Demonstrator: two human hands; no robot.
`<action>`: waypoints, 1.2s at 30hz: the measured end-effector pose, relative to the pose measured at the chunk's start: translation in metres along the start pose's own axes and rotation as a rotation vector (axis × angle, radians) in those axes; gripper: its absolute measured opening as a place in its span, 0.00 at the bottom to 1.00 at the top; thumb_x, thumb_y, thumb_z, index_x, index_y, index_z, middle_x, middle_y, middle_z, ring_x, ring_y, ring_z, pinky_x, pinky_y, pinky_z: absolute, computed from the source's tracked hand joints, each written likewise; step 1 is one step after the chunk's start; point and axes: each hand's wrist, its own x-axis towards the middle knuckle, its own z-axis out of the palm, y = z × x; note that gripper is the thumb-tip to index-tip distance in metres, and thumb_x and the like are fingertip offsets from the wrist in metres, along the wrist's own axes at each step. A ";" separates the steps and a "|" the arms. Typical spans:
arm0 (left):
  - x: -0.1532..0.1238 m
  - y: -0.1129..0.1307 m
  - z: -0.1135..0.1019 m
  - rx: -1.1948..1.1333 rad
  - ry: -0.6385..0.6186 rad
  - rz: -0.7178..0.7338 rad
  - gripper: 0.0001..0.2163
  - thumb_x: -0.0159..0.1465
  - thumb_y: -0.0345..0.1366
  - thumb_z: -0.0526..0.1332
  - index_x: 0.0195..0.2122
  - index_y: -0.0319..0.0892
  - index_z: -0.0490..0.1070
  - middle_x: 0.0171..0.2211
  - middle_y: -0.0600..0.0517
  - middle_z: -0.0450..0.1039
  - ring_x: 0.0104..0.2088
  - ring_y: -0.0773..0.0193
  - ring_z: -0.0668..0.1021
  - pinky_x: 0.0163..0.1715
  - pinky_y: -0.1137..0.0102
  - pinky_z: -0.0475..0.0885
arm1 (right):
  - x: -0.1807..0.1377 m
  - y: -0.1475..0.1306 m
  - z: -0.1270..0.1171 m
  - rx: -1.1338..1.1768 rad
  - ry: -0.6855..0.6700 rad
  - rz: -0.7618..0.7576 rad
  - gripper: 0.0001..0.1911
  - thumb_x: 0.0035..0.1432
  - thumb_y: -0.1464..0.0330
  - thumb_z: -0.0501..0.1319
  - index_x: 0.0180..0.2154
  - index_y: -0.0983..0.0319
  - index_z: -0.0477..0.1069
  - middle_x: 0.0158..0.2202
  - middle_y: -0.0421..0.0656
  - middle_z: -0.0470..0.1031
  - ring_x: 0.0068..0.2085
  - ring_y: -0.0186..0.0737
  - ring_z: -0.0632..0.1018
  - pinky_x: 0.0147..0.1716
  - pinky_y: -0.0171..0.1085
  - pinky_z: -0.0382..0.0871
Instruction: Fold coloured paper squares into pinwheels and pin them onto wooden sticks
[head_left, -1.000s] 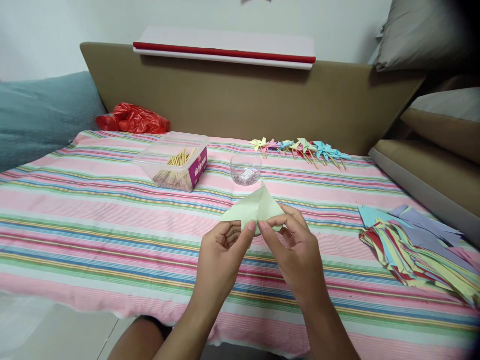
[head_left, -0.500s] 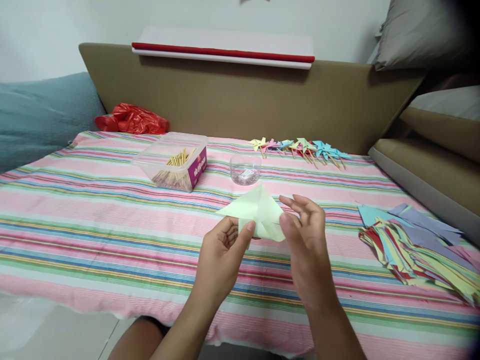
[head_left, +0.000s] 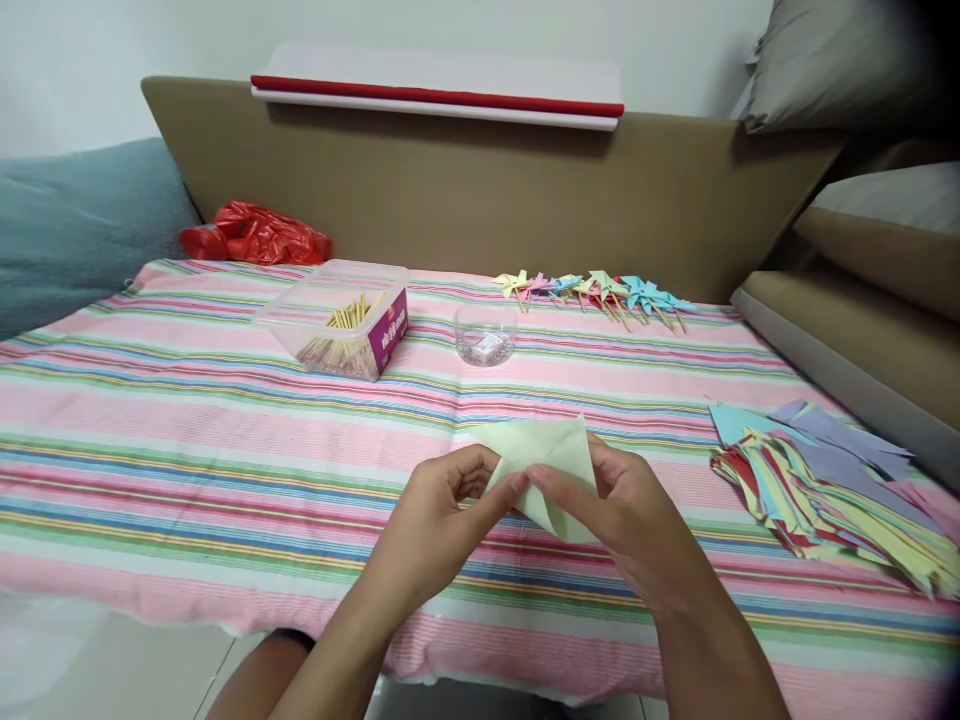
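Note:
A pale green sheet of paper (head_left: 551, 460), partly folded into flaps, is held above the striped cloth (head_left: 187, 420) in front of me. My left hand (head_left: 439, 515) pinches its lower left part between thumb and forefinger. My right hand (head_left: 630, 515) grips the paper from the right, thumb on top and fingers behind it. Both thumbs meet near the paper's middle.
A stack of coloured cut paper (head_left: 832, 480) lies at the right. A clear box of wooden sticks (head_left: 337, 320) and a small clear cup (head_left: 484, 337) stand further back, with a row of finished paper pinwheels (head_left: 592, 290) behind. A red plastic bag (head_left: 259, 235) lies far left.
My right hand, which had let go of the paper half a second ago, has taken hold of it again. The paper has turned and come lower and closer to me.

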 end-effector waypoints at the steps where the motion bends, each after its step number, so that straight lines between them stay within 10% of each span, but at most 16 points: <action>1: 0.000 0.001 0.000 -0.018 -0.002 0.006 0.12 0.67 0.45 0.65 0.31 0.43 0.75 0.27 0.54 0.72 0.28 0.64 0.72 0.29 0.70 0.65 | 0.001 0.001 0.000 0.002 -0.013 -0.002 0.18 0.54 0.54 0.72 0.41 0.58 0.83 0.42 0.45 0.83 0.38 0.46 0.80 0.33 0.39 0.72; 16: 0.006 -0.005 0.024 -0.412 0.276 -0.052 0.11 0.58 0.40 0.74 0.39 0.42 0.80 0.39 0.50 0.82 0.42 0.61 0.81 0.44 0.71 0.76 | 0.010 0.008 0.049 0.708 0.241 -0.096 0.14 0.54 0.64 0.73 0.45 0.56 0.82 0.45 0.42 0.84 0.47 0.46 0.81 0.44 0.42 0.77; 30: 0.008 -0.005 0.017 -0.428 0.413 -0.041 0.12 0.59 0.43 0.73 0.28 0.40 0.79 0.28 0.53 0.77 0.33 0.64 0.76 0.35 0.72 0.71 | 0.007 0.014 0.071 0.646 0.264 -0.088 0.19 0.61 0.54 0.66 0.48 0.58 0.79 0.46 0.46 0.83 0.52 0.52 0.80 0.46 0.46 0.76; 36: 0.010 -0.007 0.007 -0.546 0.437 -0.053 0.14 0.59 0.44 0.74 0.26 0.40 0.76 0.24 0.58 0.67 0.27 0.71 0.67 0.28 0.77 0.65 | 0.005 0.014 0.044 0.170 0.428 -0.453 0.13 0.69 0.59 0.59 0.53 0.49 0.69 0.57 0.44 0.70 0.54 0.46 0.75 0.50 0.47 0.73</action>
